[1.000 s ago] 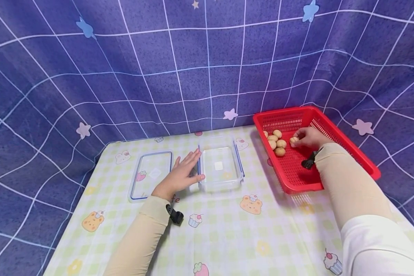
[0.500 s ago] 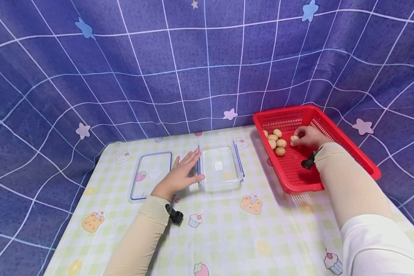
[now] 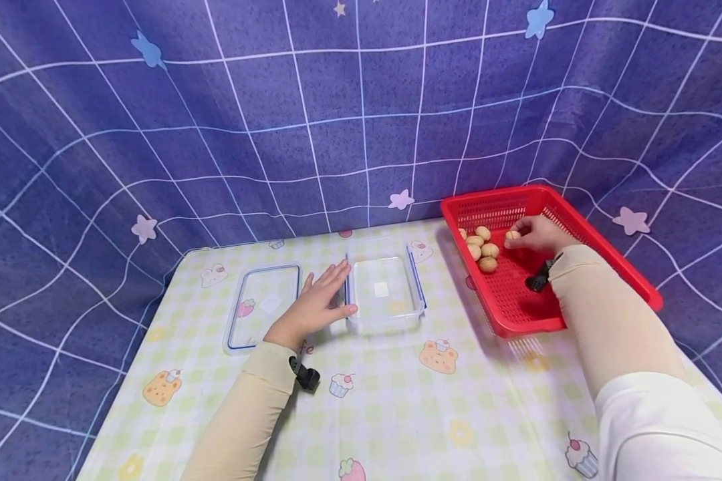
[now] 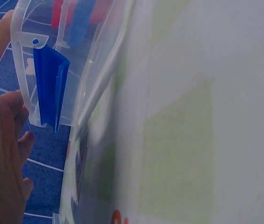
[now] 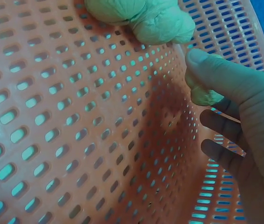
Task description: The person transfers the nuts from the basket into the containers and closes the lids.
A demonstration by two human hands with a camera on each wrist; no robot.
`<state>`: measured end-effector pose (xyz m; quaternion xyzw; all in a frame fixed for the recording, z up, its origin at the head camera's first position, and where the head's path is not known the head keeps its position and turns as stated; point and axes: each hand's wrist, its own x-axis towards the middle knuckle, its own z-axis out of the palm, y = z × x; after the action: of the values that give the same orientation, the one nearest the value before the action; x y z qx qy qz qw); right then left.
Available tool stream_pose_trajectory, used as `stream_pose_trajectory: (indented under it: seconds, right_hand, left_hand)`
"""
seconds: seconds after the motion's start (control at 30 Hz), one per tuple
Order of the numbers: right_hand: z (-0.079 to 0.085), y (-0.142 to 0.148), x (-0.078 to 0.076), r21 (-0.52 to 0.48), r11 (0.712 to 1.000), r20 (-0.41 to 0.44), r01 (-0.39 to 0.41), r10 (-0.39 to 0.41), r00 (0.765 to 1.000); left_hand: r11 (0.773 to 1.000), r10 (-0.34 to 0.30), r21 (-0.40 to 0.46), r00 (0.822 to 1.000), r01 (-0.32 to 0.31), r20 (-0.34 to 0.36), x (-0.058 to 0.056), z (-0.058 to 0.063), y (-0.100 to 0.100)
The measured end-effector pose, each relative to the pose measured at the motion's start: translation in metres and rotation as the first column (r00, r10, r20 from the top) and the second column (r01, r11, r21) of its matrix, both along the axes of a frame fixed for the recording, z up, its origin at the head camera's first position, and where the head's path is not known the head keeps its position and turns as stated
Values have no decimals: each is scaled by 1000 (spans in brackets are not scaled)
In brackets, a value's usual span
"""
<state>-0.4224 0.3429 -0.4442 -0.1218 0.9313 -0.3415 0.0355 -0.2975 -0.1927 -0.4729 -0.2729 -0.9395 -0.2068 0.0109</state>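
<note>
My right hand pinches a walnut between thumb and fingers, inside the red basket. Several more walnuts lie together along the basket's left side; in the right wrist view some of these nuts show at the top. My left hand rests against the left side of a clear plastic container, its fingers straight and spread. In the left wrist view, a blue latch hangs from the container's rim beside that hand.
Left of the left hand, a clear lid with a blue seal lies flat on the table. A checked tablecloth covers the table, and a blue gridded curtain hangs behind it.
My right hand has shifted slightly toward the basket's far side with the walnut in its fingers. The left hand, container and lid have stayed where they were.
</note>
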Motion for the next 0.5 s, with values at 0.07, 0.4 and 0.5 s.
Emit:
stream_pose_trajectory:
  seconds: [0.07, 0.4, 0.5]
  right_hand:
    - [1, 0, 0, -26, 1000, -13, 0, -1, 1000]
    - [8, -6, 0, -149, 989, -67, 1, -11, 998]
    - [14, -10, 1, -133, 991, -73, 31, -41, 996]
  left_hand:
    - [1000, -2, -1, 1000, 2, -3, -1, 0, 0]
    - [1000, -1, 3, 1000, 1, -1, 0, 1, 0]
    - [1000, 0, 7, 1000, 0, 1, 1, 2, 1]
